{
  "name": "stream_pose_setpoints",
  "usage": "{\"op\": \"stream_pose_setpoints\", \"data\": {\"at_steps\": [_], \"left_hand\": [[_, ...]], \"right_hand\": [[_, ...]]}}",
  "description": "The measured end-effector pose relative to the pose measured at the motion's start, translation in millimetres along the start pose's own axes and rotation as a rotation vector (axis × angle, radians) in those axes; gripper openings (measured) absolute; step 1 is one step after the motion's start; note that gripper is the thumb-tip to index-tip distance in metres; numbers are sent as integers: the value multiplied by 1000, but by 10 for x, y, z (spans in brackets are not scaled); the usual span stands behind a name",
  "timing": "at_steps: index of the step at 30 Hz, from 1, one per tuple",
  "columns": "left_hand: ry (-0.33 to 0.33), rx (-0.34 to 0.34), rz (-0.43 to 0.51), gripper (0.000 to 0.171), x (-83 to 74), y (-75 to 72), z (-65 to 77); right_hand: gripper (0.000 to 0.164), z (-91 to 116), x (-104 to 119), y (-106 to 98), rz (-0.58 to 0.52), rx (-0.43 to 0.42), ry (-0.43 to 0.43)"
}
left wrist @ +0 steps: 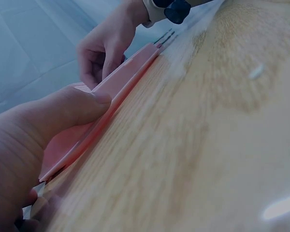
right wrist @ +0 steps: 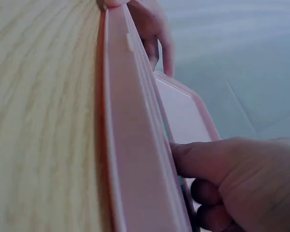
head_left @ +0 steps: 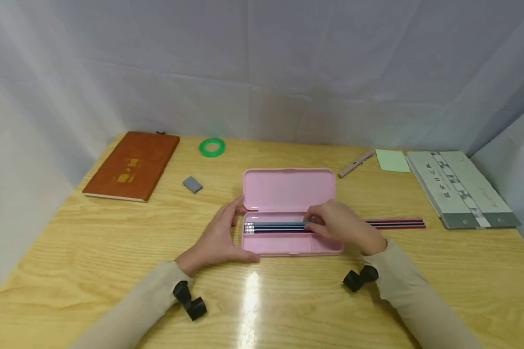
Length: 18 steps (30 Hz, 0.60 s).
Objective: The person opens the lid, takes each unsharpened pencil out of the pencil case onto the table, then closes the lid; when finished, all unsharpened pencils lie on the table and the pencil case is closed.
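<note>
A pink pencil case (head_left: 276, 245) lies with its lid (head_left: 289, 190) raised at the back. My left hand (head_left: 220, 237) holds its left end, the thumb on the front edge and the fingers at the back corner. Several pencils (head_left: 279, 227) with silvery left ends lie along the rear compartment. My right hand (head_left: 338, 223) reaches into the case's right half and pinches the pencils, its fingertips partly hidden. In the right wrist view, the right thumb (right wrist: 198, 157) is beside the inner divider. More dark and red pencils (head_left: 397, 223) lie on the table, partly behind the right wrist.
A brown notebook (head_left: 133, 167), a green tape ring (head_left: 212, 147) and a grey eraser (head_left: 193, 184) lie to the left. On the right are a pink pen (head_left: 355, 164), pale green sticky notes (head_left: 392, 160) and a grey-green book (head_left: 463, 189). White curtains (head_left: 288, 72) hang behind the table.
</note>
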<state>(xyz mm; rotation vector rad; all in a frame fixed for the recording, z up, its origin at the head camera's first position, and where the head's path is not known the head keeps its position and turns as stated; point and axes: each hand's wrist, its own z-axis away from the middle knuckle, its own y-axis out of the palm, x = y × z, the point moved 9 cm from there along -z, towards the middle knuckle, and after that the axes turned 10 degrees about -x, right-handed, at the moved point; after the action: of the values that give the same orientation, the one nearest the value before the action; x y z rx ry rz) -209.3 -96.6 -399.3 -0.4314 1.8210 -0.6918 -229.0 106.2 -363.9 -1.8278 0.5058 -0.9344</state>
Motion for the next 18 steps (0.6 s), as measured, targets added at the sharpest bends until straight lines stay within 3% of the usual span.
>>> {"op": "stream_pose_setpoints", "data": {"at_steps": [7, 18], "left_hand": [[-2, 0, -6, 136, -2, 7, 3], [0, 2, -7, 137, -19, 1, -3]], "right_hand": [[6, 259, -217, -309, 14, -141, 30], [14, 1355, -969, -786, 80, -319, 157]]}}
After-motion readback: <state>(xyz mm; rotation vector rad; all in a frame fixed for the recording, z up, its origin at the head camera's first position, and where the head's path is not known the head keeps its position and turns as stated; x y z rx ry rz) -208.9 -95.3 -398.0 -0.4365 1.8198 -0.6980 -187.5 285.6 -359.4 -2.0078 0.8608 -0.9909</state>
